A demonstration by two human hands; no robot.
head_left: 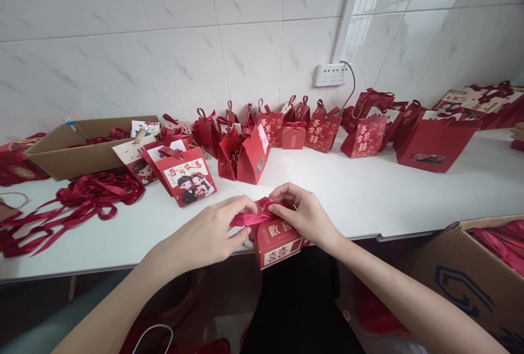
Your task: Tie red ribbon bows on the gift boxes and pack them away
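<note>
A red gift box (276, 236) with gold characters on its face sits at the front edge of the table, partly overhanging it. Dark red ribbon (250, 219) runs over its top and forms a loop there. My left hand (221, 228) pinches the ribbon at the box's left side, with thumb and fingers closed on it. At the top of the box, my right hand (301, 214) has its fingers closed on the ribbon loop. The fingertips partly hide the knot area.
Several finished red gift boxes (323, 131) line the wall. Loose ribbons (96, 190) lie at left before an open cardboard box (77, 163). A card-front bag (188, 176) stands nearby. At lower right is a carton (446, 272) with red fabric-like material. A power strip (331, 75) hangs on the wall.
</note>
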